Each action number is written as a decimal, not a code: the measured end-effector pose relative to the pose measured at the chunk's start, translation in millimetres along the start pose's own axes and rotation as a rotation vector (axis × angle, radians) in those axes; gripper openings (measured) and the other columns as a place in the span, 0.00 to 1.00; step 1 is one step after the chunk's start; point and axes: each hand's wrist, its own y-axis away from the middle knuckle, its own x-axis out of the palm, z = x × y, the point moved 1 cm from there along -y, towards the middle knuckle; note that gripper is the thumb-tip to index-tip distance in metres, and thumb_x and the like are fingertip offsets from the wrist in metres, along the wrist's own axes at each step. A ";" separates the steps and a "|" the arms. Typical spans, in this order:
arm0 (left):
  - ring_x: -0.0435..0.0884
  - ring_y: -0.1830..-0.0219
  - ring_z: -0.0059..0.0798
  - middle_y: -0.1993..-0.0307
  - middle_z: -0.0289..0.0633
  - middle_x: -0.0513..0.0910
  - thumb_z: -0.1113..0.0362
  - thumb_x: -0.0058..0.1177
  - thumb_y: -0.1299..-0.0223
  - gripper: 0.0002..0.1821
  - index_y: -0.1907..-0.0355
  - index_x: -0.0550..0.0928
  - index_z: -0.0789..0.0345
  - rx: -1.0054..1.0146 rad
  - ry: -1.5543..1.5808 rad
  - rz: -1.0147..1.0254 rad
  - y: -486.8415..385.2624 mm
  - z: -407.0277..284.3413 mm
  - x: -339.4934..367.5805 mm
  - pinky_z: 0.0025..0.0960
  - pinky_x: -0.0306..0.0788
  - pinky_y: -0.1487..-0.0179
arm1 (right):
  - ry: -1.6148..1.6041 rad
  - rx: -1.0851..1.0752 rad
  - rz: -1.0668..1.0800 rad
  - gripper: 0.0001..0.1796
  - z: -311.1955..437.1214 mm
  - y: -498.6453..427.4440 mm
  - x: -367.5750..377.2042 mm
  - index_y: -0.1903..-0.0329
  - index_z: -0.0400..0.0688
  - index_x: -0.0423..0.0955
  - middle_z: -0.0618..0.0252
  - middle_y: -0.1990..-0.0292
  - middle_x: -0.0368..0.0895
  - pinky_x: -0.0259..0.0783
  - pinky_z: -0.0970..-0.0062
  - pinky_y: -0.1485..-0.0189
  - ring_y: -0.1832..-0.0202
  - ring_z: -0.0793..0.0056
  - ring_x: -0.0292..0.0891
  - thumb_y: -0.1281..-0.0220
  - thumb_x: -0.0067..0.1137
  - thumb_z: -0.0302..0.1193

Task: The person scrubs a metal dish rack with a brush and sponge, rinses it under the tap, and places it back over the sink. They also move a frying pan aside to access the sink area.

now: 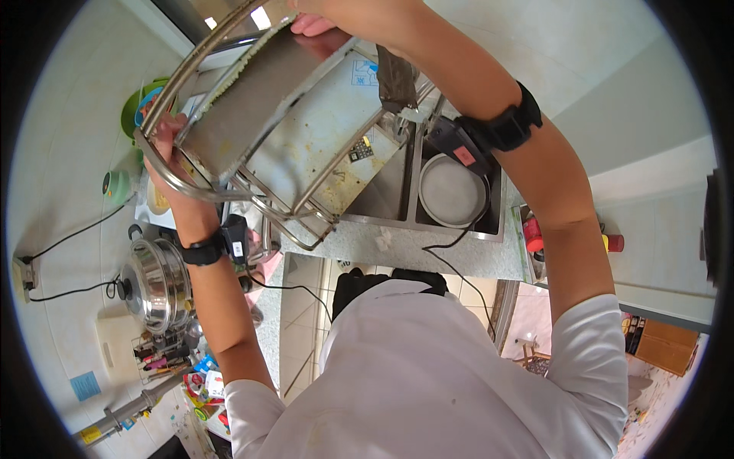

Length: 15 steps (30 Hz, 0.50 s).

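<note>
A metal rack with a tubular frame point(203, 63) and dirty, stained sheet-metal panels point(309, 132) is held up, tilted, over the counter and sink. My left hand point(170, 137) grips its lower left corner, the fingers partly hidden behind the tube. At the top edge of the picture, my right hand point(315, 20) is on the far end of the rack, fingertips on a metal panel; the rest of that hand is cut off by the picture's rim. Beneath the rack's right side is a stainless steel double sink point(413, 221), with a round pan point(453, 189) in its right basin.
To the left stand a steel steamer pot with a lid point(155, 287), a green basin point(131, 112) and a white cutting board point(112, 344). Red-capped bottles point(532, 234) stand right of the sink. A grey stone counter edge point(481, 258) runs before me; black cables hang from both wrist devices.
</note>
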 end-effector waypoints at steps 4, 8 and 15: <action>0.81 0.55 0.30 0.58 0.40 0.83 0.55 0.63 0.31 0.16 0.54 0.83 0.67 -0.075 -0.100 -0.089 10.7 -1.2 -9.0 0.33 0.73 0.47 | -0.033 0.031 -0.004 0.12 -9.0 -0.4 8.1 0.54 0.26 0.80 0.50 0.67 0.88 0.85 0.74 0.66 0.67 0.69 0.88 0.34 0.62 0.24; 0.83 0.57 0.31 0.62 0.41 0.84 0.60 0.62 0.31 0.12 0.54 0.84 0.67 -0.113 0.085 -0.158 20.5 13.2 -12.0 0.36 0.76 0.49 | -0.090 0.064 0.020 0.13 -27.4 -1.2 11.4 0.53 0.26 0.80 0.50 0.66 0.88 0.86 0.75 0.64 0.67 0.68 0.88 0.34 0.63 0.24; 0.83 0.64 0.28 0.65 0.40 0.85 0.64 0.63 0.32 0.09 0.59 0.85 0.69 -0.163 0.244 -0.161 52.6 12.1 -25.2 0.34 0.77 0.56 | -0.101 0.036 0.029 0.09 -38.8 16.1 31.8 0.56 0.30 0.81 0.54 0.67 0.88 0.84 0.75 0.66 0.67 0.71 0.88 0.32 0.62 0.25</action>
